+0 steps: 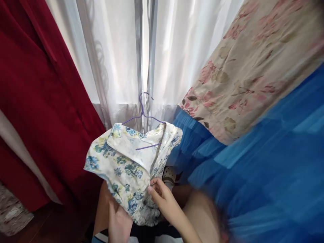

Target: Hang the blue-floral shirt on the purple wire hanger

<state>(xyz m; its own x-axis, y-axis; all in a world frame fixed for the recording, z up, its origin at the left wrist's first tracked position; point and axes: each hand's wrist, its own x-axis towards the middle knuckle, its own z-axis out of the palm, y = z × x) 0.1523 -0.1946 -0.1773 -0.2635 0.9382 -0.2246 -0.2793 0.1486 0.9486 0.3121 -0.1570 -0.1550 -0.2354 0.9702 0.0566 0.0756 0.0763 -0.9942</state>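
Cotton-looking floral garment (126, 162) — cream ground, blue flowers, green-yellow leaves — hangs on a thin purple wire hanger (144, 116) at centre frame, in front of the white sheer curtain (118, 50). Hanger hook sits up against the pale vertical line where the curtain panels meet; what it hooks on, cannot tell. No brand, label or writing readable anywhere on the cloth or around it.

Garment looks rumpled: an inner cream panel folded over near the neckline, with a stretch of the hanger's lower wire showing across it. Lower hem bunched toward the hands.

Left hand (118, 222) — low in frame, under the hem, fingers curled up against the fabric's lower edge; it appears closed on the cloth, though the fingertips are hidden behind it. Right hand (164, 199) — fingers pinched narrow on the garment's right edge, thumb and forefinger holding a fold.

Around it: deep red curtain (37, 101) at left, a beige cloth with pink flowers (253, 67) upper right, blue pleated fabric (265, 162) at right, blurred. Dark wooden floor (50, 226) lower left. A perforated pale shoe (169, 175) just behind the right hand.
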